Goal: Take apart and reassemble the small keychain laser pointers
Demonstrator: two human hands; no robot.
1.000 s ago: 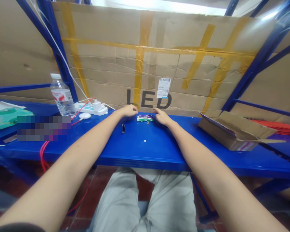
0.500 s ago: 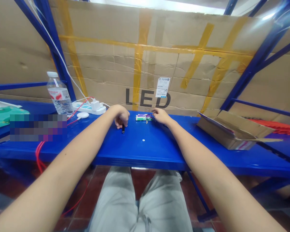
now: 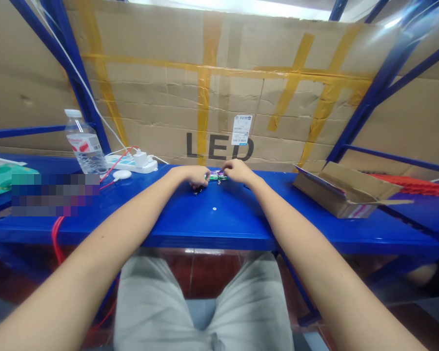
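A row of slim shiny sticks (image 3: 216,176), purple and green with small metal ends, lies on the blue table (image 3: 219,226); their exact kind is too small to tell. My left hand (image 3: 196,176) is closed at the row's left end, and a small dark object (image 3: 198,191) pokes out below its fingers. At the right end, my right hand (image 3: 238,170) has its fingers curled with the tips against the sticks. Parts of the row are hidden behind both hands. A small white dot (image 3: 214,208) shows on the tabletop nearer to me.
On the left stand a water bottle (image 3: 85,146) and a white power strip (image 3: 143,163) with a red cable (image 3: 57,234). An open cardboard box (image 3: 340,200) sits at the right, near red material (image 3: 409,185). Behind the table rises a large cardboard panel (image 3: 149,112).
My left hand has moved right and a little away from me, to the row's left end, with the dark object in it. My right hand stays at the other end. The view has shifted slightly.
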